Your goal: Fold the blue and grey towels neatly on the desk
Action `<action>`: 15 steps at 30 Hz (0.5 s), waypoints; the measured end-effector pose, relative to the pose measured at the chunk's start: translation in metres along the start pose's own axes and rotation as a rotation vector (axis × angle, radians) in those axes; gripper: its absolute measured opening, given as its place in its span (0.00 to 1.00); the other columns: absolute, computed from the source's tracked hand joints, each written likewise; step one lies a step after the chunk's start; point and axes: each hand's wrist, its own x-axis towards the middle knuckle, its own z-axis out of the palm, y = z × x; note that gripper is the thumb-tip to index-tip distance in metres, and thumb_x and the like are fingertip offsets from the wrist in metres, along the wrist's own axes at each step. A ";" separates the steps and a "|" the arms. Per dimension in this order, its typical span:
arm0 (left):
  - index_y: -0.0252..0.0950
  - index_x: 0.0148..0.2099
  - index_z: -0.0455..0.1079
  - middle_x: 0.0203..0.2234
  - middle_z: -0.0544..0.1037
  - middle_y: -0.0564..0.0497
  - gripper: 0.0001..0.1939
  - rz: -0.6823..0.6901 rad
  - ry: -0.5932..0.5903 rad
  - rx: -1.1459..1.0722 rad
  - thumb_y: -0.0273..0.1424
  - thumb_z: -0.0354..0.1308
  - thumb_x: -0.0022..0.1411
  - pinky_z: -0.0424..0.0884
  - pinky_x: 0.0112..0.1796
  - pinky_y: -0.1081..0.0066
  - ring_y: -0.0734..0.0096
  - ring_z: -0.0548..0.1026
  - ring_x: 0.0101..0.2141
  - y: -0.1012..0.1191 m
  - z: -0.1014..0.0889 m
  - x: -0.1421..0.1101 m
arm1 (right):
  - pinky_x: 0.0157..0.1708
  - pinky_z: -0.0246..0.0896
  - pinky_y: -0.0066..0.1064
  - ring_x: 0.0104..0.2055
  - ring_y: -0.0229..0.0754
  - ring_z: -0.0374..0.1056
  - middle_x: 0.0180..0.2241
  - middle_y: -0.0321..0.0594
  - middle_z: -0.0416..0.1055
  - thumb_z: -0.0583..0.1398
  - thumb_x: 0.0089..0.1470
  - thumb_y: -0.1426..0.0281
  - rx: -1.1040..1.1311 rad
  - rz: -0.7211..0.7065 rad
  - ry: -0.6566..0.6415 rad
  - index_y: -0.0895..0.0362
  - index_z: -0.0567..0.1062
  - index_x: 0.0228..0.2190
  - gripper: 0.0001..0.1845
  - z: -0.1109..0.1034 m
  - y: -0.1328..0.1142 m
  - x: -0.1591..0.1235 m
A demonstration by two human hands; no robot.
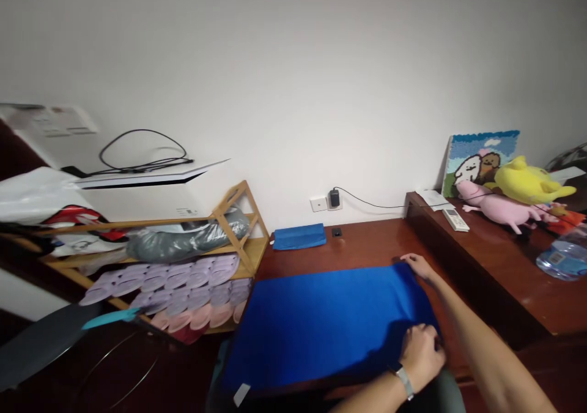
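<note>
A large blue cloth (330, 321) lies spread over the reddish-brown desk, with slight creases toward its right side. My right hand (418, 266) pinches its far right corner. Closer to me, my left hand (422, 357), with a silver-banded watch on the wrist, is closed on the near right edge of the same cloth. A white tag (241, 394) shows at the cloth's near left corner. Against the wall lies a smaller, folded blue cloth (299, 237), apart from both hands.
A wooden rack (250, 257) with rows of lilac and pink slippers (183, 276) stands left. On the raised right-hand cabinet (495, 266) are a remote (455, 219), plush toys (527, 180), a picture (479, 156) and a water bottle (562, 257). A charger (334, 198) is plugged into the wall.
</note>
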 end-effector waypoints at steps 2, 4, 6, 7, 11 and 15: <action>0.43 0.37 0.76 0.34 0.80 0.43 0.10 -0.079 0.099 -0.002 0.25 0.61 0.52 0.74 0.39 0.59 0.56 0.78 0.37 -0.002 -0.039 -0.022 | 0.33 0.71 0.34 0.30 0.45 0.74 0.27 0.44 0.80 0.60 0.48 0.59 0.015 -0.009 -0.085 0.57 0.82 0.27 0.16 0.013 -0.025 -0.003; 0.43 0.38 0.75 0.36 0.80 0.45 0.11 -0.106 0.213 -0.033 0.24 0.60 0.53 0.73 0.42 0.61 0.59 0.78 0.39 -0.009 -0.083 -0.050 | 0.29 0.70 0.33 0.26 0.43 0.72 0.23 0.42 0.78 0.61 0.49 0.58 0.033 -0.033 -0.169 0.58 0.82 0.27 0.17 0.034 -0.053 -0.005; 0.43 0.39 0.73 0.37 0.80 0.47 0.11 -0.150 0.332 -0.074 0.23 0.59 0.54 0.73 0.41 0.64 0.62 0.78 0.38 -0.024 -0.128 -0.082 | 0.30 0.71 0.33 0.26 0.43 0.73 0.24 0.42 0.78 0.61 0.50 0.57 0.053 -0.080 -0.249 0.58 0.82 0.29 0.18 0.064 -0.084 -0.008; 0.44 0.38 0.73 0.35 0.80 0.48 0.10 -0.172 0.397 -0.095 0.24 0.58 0.55 0.73 0.40 0.65 0.63 0.78 0.37 -0.033 -0.148 -0.100 | 0.33 0.72 0.34 0.28 0.43 0.74 0.25 0.43 0.79 0.61 0.51 0.56 0.061 -0.112 -0.289 0.58 0.82 0.30 0.18 0.083 -0.100 -0.010; 0.45 0.37 0.73 0.31 0.81 0.50 0.05 -0.246 0.666 -0.125 0.29 0.57 0.61 0.75 0.38 0.67 0.63 0.80 0.34 -0.083 -0.215 -0.178 | 0.40 0.74 0.35 0.35 0.45 0.77 0.33 0.43 0.82 0.61 0.54 0.59 0.036 -0.262 -0.443 0.58 0.83 0.39 0.18 0.187 -0.169 -0.020; 0.45 0.40 0.74 0.34 0.83 0.47 0.08 -0.431 0.911 -0.084 0.40 0.55 0.64 0.78 0.39 0.65 0.59 0.83 0.37 -0.142 -0.253 -0.258 | 0.45 0.71 0.34 0.40 0.45 0.76 0.37 0.41 0.83 0.61 0.55 0.67 -0.104 -0.422 -0.556 0.55 0.83 0.42 0.15 0.316 -0.233 -0.042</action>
